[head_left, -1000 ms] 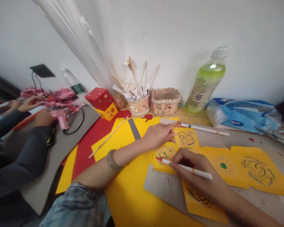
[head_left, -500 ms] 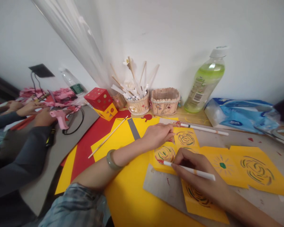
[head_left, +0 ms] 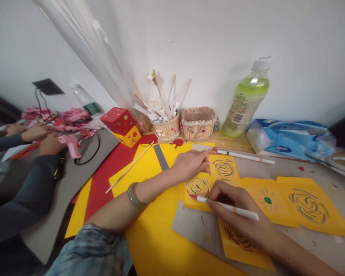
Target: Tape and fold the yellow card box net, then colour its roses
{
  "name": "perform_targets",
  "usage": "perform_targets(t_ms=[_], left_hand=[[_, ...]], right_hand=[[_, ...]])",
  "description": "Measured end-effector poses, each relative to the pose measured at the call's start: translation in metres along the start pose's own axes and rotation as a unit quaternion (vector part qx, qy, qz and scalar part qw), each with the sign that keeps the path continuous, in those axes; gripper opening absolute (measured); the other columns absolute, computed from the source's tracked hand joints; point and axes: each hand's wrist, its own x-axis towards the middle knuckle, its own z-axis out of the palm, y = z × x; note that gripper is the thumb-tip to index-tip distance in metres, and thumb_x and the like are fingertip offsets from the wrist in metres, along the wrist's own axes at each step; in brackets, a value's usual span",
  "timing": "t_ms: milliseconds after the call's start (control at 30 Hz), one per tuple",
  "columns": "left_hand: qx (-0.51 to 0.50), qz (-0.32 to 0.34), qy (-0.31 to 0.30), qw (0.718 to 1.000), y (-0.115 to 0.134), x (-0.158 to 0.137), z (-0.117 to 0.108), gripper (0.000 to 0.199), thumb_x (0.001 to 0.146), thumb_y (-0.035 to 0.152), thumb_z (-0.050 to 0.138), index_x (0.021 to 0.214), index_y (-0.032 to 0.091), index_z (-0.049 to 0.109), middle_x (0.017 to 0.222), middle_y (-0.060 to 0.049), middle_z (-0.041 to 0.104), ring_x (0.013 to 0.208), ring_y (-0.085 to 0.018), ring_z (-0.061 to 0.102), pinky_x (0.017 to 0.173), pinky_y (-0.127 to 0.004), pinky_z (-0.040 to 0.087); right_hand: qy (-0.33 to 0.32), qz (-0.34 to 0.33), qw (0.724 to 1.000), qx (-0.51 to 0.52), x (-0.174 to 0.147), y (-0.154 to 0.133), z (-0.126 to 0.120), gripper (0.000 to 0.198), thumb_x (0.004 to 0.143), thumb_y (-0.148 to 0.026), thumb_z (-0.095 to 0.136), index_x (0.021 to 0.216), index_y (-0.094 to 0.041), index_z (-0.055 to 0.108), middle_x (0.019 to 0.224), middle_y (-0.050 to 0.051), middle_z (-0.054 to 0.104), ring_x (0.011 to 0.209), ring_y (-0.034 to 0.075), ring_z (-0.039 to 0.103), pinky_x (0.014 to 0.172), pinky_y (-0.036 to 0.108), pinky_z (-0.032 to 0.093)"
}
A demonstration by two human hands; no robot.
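Note:
My right hand (head_left: 235, 201) is closed around a white marker (head_left: 244, 212). Its red tip touches a swirl-patterned panel of the yellow card (head_left: 248, 184), where a small red patch (head_left: 193, 197) shows. The cross-shaped card carries dark and green curved strokes on several panels, plus a green centre with rays on one. My left hand (head_left: 191, 165) lies at the card's upper left edge, fingers curled and pressed together against it; the fingertips are partly hidden. A second white marker (head_left: 247, 156) rests just beyond the card.
Behind are a wooden pot (head_left: 167, 130) of sticks, another pot (head_left: 198, 130), a green drink bottle (head_left: 244, 103) and a blue tissue pack (head_left: 287, 140). A stick (head_left: 129, 167) and grey ruler (head_left: 161, 158) lie on yellow paper (head_left: 158, 230). At left, a co-worker's hand (head_left: 52, 143) is beside a pink glue gun (head_left: 71, 145).
The whole view has shifted slightly, so things appear a little further left. Both hands keep their places on the card, and the marker tip stays at the red patch.

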Motion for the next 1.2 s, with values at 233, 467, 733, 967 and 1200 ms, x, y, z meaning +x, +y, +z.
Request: perform_targets(t_ms=[233,467,733,967,1200], left_hand=[[0.000,-0.001,0.007,1.000,-0.0006,0.0002,0.0019,0.018,0.090,0.036,0.042,0.090,0.023,0.054,0.090,0.001,0.064,0.086,-0.016,0.058,0.069,-0.026,0.044],[-0.001,-0.001,0.010,1.000,-0.0009,0.0000,0.0019,0.018,0.089,0.036,0.043,0.090,0.022,0.053,0.089,0.001,0.064,0.085,-0.016,0.058,0.067,-0.025,0.043],[-0.005,-0.003,0.006,1.000,-0.0003,-0.0003,0.0010,0.017,0.089,0.036,0.042,0.089,0.022,0.053,0.088,0.002,0.065,0.085,-0.016,0.058,0.068,-0.025,0.043],[-0.007,-0.005,0.004,1.000,-0.0001,0.0000,0.0022,0.017,0.089,0.035,0.042,0.089,0.022,0.053,0.089,0.002,0.064,0.086,-0.016,0.058,0.069,-0.025,0.044],[-0.010,-0.001,0.003,1.000,-0.0012,0.0004,0.0027,0.020,0.090,0.037,0.040,0.089,0.022,0.053,0.086,0.002,0.063,0.084,-0.016,0.058,0.067,-0.025,0.043]], right_hand=[[-0.002,0.003,1.000,0.004,0.0010,-0.0012,0.0002,0.017,0.077,-0.018,0.048,0.061,-0.019,0.043,0.055,-0.004,0.045,0.052,0.010,0.041,0.048,0.022,0.032],[0.003,0.009,1.000,0.008,0.0002,-0.0029,-0.0021,0.018,0.076,-0.016,0.049,0.060,-0.019,0.042,0.055,-0.004,0.046,0.052,0.009,0.042,0.047,0.021,0.030],[0.012,-0.002,1.000,-0.015,-0.0013,-0.0007,-0.0022,0.018,0.075,-0.014,0.046,0.059,-0.020,0.039,0.055,-0.004,0.045,0.051,0.009,0.042,0.047,0.022,0.031],[0.012,-0.003,1.000,-0.018,-0.0016,-0.0038,-0.0023,0.018,0.073,-0.015,0.046,0.058,-0.021,0.037,0.053,-0.004,0.044,0.050,0.009,0.040,0.046,0.023,0.029],[-0.001,0.002,1.000,-0.014,-0.0018,-0.0037,-0.0032,0.017,0.073,-0.015,0.045,0.059,-0.021,0.038,0.053,-0.005,0.044,0.050,0.009,0.039,0.047,0.023,0.029]])
